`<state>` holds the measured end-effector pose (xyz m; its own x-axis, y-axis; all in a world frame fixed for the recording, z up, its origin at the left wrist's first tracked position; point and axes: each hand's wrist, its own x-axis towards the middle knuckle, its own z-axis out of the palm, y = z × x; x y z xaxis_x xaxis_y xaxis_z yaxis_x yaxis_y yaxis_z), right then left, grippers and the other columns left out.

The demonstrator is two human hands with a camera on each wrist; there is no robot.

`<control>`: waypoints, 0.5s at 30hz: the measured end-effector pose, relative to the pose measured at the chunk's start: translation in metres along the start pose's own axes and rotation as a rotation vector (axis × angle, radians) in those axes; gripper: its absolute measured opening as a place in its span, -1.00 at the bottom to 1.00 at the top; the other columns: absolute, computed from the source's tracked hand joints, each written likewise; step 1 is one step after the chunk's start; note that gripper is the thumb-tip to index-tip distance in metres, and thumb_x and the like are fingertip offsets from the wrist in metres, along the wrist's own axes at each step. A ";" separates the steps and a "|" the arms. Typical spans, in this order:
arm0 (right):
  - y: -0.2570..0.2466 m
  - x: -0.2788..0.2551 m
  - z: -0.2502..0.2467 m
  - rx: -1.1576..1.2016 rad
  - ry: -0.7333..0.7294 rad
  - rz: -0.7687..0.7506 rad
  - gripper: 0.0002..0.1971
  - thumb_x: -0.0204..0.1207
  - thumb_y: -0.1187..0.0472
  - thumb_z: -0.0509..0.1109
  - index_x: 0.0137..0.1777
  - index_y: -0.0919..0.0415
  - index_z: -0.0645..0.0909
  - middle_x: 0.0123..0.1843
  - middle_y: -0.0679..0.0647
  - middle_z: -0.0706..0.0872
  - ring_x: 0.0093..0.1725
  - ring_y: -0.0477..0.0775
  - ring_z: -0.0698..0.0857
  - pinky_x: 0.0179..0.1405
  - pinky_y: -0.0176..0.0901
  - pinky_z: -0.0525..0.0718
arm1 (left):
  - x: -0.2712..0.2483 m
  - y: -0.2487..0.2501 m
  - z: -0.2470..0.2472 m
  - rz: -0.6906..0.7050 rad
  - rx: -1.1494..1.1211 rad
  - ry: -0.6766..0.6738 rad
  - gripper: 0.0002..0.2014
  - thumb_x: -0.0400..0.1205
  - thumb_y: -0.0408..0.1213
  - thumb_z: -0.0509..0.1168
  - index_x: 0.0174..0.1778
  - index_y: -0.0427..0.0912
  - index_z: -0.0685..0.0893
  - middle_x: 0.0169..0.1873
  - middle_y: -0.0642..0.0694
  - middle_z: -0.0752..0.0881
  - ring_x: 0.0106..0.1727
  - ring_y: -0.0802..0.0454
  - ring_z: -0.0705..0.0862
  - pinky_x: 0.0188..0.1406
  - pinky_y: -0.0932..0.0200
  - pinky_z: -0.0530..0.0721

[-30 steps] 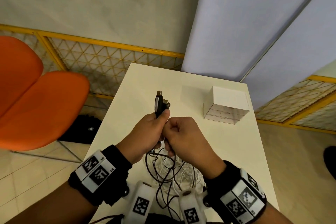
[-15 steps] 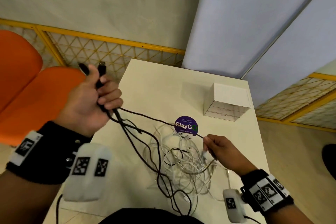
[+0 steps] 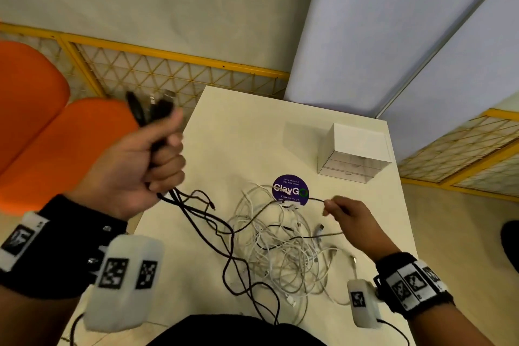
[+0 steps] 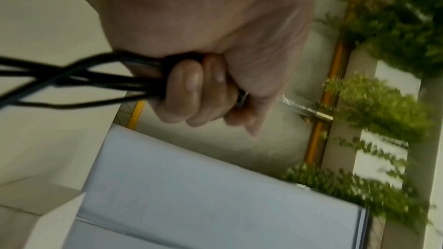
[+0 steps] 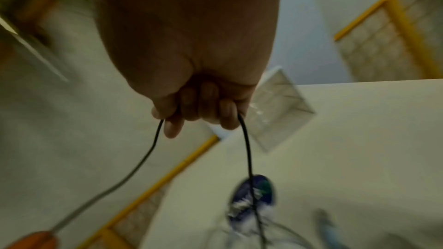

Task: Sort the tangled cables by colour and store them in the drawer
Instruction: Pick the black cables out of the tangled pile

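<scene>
The left hand (image 3: 132,166) is raised above the surface's left edge, its fingers (image 4: 189,90) clenched round a bundle of black cables (image 3: 202,222), whose plug ends stick up past the thumb. The strands trail down from the fist into the heap. The right hand (image 3: 354,219), lower and to the right, pinches a single thin black cable (image 5: 246,150) that passes through its curled fingers (image 5: 206,101) and leads toward the heap.

Between the hands, on the cream surface (image 3: 247,132), lies the tangle: white cables (image 3: 283,250) looped in a loose heap, with black strands threaded through and over them. A round purple sticker (image 3: 290,187) sits just behind the heap. Farther back and to the right stands the small white drawer unit (image 3: 355,153), its drawers seemingly closed.

The step in hand looks like drawing the black cables free of the white ones. Doing it well would likely mean pulling slowly, letting the right hand guide the strand, and easing off if the white loops begin to lift or tighten.
</scene>
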<state>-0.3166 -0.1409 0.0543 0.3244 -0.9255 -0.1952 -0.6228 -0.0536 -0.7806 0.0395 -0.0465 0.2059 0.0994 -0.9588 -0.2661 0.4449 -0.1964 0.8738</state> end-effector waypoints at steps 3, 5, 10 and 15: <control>-0.070 -0.003 -0.002 -0.015 -0.110 -0.187 -0.70 0.71 0.10 0.32 -0.25 0.15 0.70 -0.51 -0.15 0.50 -0.48 -0.19 0.40 -0.40 -0.39 0.34 | 0.003 -0.014 0.025 -0.056 0.187 -0.062 -0.72 0.54 -0.12 0.37 -0.07 -0.30 0.78 -0.54 -0.02 0.02 -0.66 0.14 0.04 -0.66 0.25 -0.04; -0.107 -0.007 -0.001 -0.021 -0.179 -0.287 -0.70 0.71 0.08 0.31 -0.24 0.12 0.70 -0.51 -0.17 0.51 -0.48 -0.17 0.40 -0.40 -0.40 0.33 | 0.004 -0.028 0.042 -0.109 0.343 -0.093 -0.61 0.50 -0.09 0.46 0.12 -0.31 0.77 -0.57 -0.01 0.10 -0.61 0.09 0.08 -0.63 0.24 0.01; -0.155 -0.015 -0.001 -0.050 -0.223 -0.416 -0.75 0.71 0.17 0.28 -0.19 0.08 0.70 -0.33 0.00 0.73 -0.32 0.10 0.66 -0.26 0.11 0.65 | 0.005 -0.051 0.074 -0.168 0.570 -0.220 -0.67 0.63 0.06 0.39 -0.15 -0.19 0.71 -0.56 -0.03 0.19 -0.62 0.09 0.14 -0.66 0.29 0.13; -0.157 -0.019 -0.017 -0.004 -0.184 -0.408 -0.66 0.68 -0.10 0.29 -0.23 0.04 0.70 -0.38 -0.01 0.69 -0.39 -0.07 0.59 -0.34 -0.15 0.54 | 0.005 -0.040 0.070 -0.093 0.622 -0.193 -0.58 0.65 0.08 0.35 -0.37 -0.17 0.65 -0.60 -0.08 0.24 -0.61 0.05 0.15 -0.63 0.27 0.16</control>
<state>-0.2376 -0.1210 0.1905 0.6650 -0.7463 0.0260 -0.4199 -0.4025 -0.8134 -0.0405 -0.0574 0.1983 -0.1021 -0.9403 -0.3246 -0.1596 -0.3066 0.9384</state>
